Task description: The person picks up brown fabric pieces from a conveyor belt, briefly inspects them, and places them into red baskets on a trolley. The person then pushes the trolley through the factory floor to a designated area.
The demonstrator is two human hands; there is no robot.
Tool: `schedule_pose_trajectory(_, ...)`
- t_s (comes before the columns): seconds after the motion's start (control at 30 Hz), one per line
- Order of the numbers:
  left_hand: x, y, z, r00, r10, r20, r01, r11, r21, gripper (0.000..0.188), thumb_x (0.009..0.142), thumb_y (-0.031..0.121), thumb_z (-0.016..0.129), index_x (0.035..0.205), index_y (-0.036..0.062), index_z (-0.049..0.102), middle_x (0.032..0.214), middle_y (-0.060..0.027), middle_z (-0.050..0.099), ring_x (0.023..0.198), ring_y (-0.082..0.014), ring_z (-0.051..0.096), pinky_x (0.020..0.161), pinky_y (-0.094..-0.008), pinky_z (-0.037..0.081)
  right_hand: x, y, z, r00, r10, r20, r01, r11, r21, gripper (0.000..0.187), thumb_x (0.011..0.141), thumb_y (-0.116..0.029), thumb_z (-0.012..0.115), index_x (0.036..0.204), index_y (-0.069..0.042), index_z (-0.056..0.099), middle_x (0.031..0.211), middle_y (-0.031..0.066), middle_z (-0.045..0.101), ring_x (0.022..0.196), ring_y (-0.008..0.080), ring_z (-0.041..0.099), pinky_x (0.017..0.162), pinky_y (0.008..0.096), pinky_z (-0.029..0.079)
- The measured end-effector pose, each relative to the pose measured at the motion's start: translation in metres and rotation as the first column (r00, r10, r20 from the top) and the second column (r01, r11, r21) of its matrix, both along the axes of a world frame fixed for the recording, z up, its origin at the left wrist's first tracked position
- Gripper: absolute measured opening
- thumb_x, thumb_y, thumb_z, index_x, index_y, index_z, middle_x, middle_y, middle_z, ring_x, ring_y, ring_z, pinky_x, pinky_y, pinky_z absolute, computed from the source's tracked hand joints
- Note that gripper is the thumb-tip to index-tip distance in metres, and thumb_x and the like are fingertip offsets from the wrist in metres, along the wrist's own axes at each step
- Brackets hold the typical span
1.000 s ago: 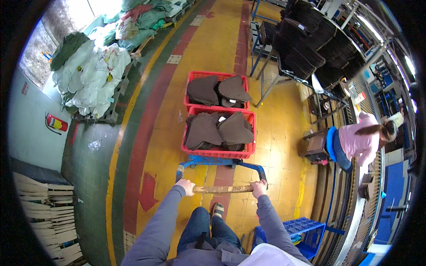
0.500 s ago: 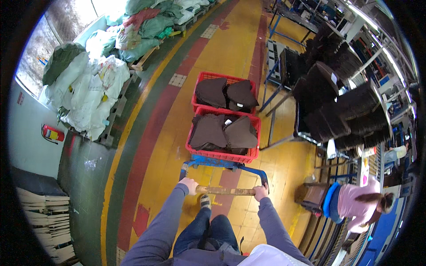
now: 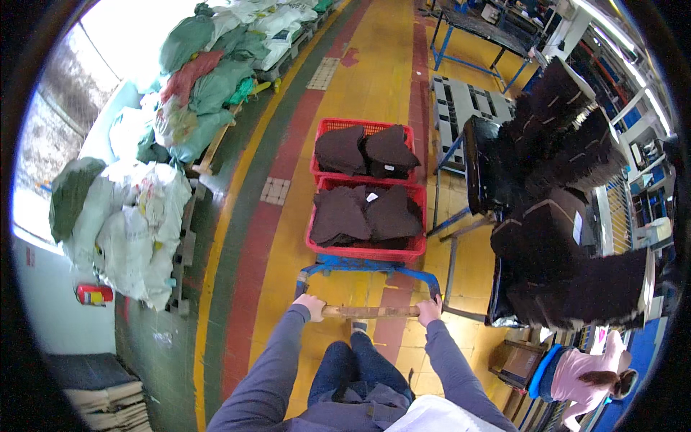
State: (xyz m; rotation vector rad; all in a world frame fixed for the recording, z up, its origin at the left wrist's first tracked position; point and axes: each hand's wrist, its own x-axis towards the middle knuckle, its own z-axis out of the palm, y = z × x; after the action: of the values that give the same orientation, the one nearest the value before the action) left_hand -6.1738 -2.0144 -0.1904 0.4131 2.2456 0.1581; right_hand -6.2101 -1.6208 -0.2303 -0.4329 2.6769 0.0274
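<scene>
My left hand [image 3: 311, 307] is closed around the left end of a worn wooden cart handle [image 3: 371, 312], and my right hand [image 3: 430, 310] grips its right end. The handle joins the blue metal frame [image 3: 360, 264] of a cart in front of me. On the cart two red plastic crates stand one behind the other, the near crate [image 3: 367, 251] and the far crate [image 3: 322, 131]. Each holds stacks of dark brown cut pieces, such as the near left stack [image 3: 342, 218], with small white labels on some. Below the handle my legs are in mid-stride.
White and green sacks [image 3: 137, 223] lie piled on pallets at left. Along the right stand black tables with stacks of dark pieces [image 3: 554, 237], close to the cart. A grey pallet [image 3: 468, 108] lies farther ahead. A person [image 3: 583, 371] in pink sits at lower right beside a box.
The cart and I have moved forward: the sacks, fire extinguisher, tables and seated person sit lower in view. Both hands keep their grip on the handle. My legs have changed position.
</scene>
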Motion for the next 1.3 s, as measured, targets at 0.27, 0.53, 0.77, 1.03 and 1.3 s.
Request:
schedule_pose_trajectory(0.27, -0.242, -0.045, -0.011, 0.995, 0.008, -0.097, -0.005, 0.999, 0.039, 0.032, 0.069, 0.038, 0.058, 0.086, 0.0126, 0.067, 0.086, -0.0118, 0.066, 0.081, -0.0285, 0.064, 0.073, -0.0397, 0.051, -0.228, -0.04, -0.008, 0.999, -0.035, -0.027, 0.032, 0.993, -0.113, 0.018, 0.067, -0.006, 0.056, 0.077, -0.018, 0.066, 0.082, 0.0057, 0.063, 0.088, 0.0257, 0.057, 0.103, 0.0481, 0.019)
schedule_pose_trajectory(0.53, -0.486, -0.101, -0.032, 0.999, -0.041, -0.027, 0.041, 0.999, 0.009, 0.037, 0.069, 0.04, 0.058, 0.098, 0.0174, 0.063, 0.09, -0.011, 0.066, 0.085, -0.0279, 0.063, 0.074, -0.0402, 0.051, -0.467, -0.096, -0.01, 0.999, -0.029, 0.019, 0.029, 0.999, -0.03, 0.026, 0.066, -0.006, 0.055, 0.082, -0.022, 0.068, 0.081, 0.0028, 0.064, 0.089, 0.0237, 0.057, 0.103, 0.0481, 0.021)
schedule_pose_trajectory(0.77, -0.695, -0.158, -0.032, 1.0, 0.019, 0.016, -0.018, 0.999, -0.044, 0.042, 0.071, 0.036, 0.057, 0.109, 0.0192, 0.059, 0.106, -0.0101, 0.062, 0.102, -0.0277, 0.057, 0.088, -0.0464, 0.043, -0.688, -0.162, -0.016, 0.999, -0.014, 0.033, 0.012, 0.999, 0.044, 0.02, 0.069, -0.013, 0.057, 0.081, -0.024, 0.068, 0.081, 0.001, 0.064, 0.089, 0.0213, 0.058, 0.104, 0.0471, 0.019)
schedule_pose_trajectory(1.03, -0.914, -0.176, -0.047, 0.511, 0.797, -0.322, -0.852, 0.52, -0.067, 0.056, 0.066, 0.02, 0.067, 0.117, 0.033, 0.048, 0.148, -0.0098, 0.002, 0.135, -0.0392, -0.005, 0.1, -0.0668, -0.001, -0.944, -0.203, -0.029, 0.996, -0.034, 0.079, 0.025, 0.995, 0.1, 0.02, 0.074, -0.015, 0.053, 0.089, -0.021, 0.066, 0.092, 0.0017, 0.065, 0.096, 0.0226, 0.058, 0.104, 0.0486, 0.017)
schedule_pose_trajectory(1.3, -1.177, -0.207, -0.104, 0.488, 0.777, -0.398, -0.873, 0.438, -0.214, 0.022, 0.086, 0.023, 0.051, 0.106, 0.0279, 0.059, 0.146, -0.0076, 0.015, 0.123, -0.0337, 0.031, 0.086, -0.0451, 0.043, -1.193, -0.234, -0.026, 0.997, -0.024, 0.078, 0.018, 0.996, 0.082, 0.017, 0.072, -0.014, 0.055, 0.084, -0.019, 0.066, 0.089, 0.0051, 0.064, 0.095, 0.0253, 0.057, 0.103, 0.0496, 0.018)
